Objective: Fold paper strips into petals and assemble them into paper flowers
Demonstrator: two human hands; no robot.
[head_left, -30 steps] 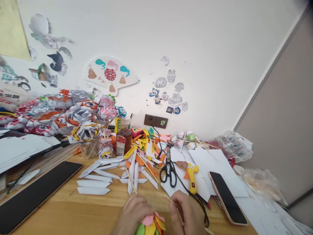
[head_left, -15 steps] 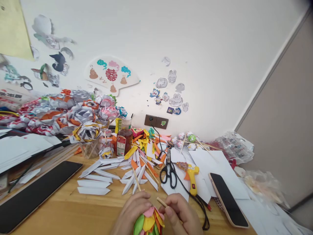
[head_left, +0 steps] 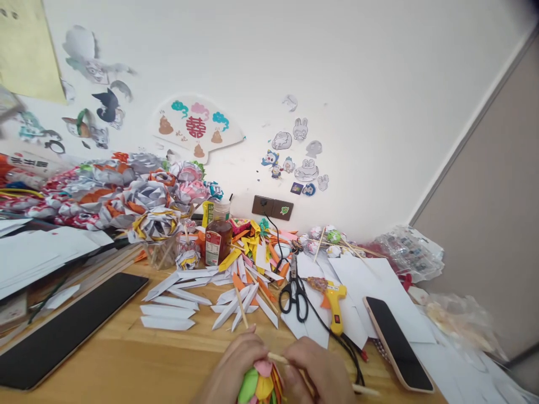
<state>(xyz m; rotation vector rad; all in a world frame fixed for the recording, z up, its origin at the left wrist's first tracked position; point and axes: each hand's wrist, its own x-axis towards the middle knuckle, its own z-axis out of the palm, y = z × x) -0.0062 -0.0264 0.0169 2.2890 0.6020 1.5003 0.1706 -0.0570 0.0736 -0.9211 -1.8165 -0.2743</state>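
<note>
At the bottom of the head view, my left hand (head_left: 236, 365) is closed around a paper flower (head_left: 264, 388) with green, yellow, pink and orange petals. My right hand (head_left: 316, 370) pinches a thin wooden stick (head_left: 278, 358), whose near end lies over the flower's top beside my left fingers. The stick's other end sticks out past the right hand. A second wooden stick (head_left: 241, 307) rises beyond my left fingertips; its lower end is hidden there. Folded white paper strips (head_left: 166, 324) lie on the table just beyond the hands.
Black scissors (head_left: 293, 297) and a yellow glue gun (head_left: 336, 308) with its cord lie ahead on white paper. Phones rest at the right (head_left: 398, 342) and left (head_left: 71, 331). A bottle of reddish liquid (head_left: 218, 241) stands behind the strips, near piled paper flowers (head_left: 143, 196).
The right hand's stick has turned more level, and its far end now shows right of the hand. Its near end has come against the left fingers. The view has shifted slightly.
</note>
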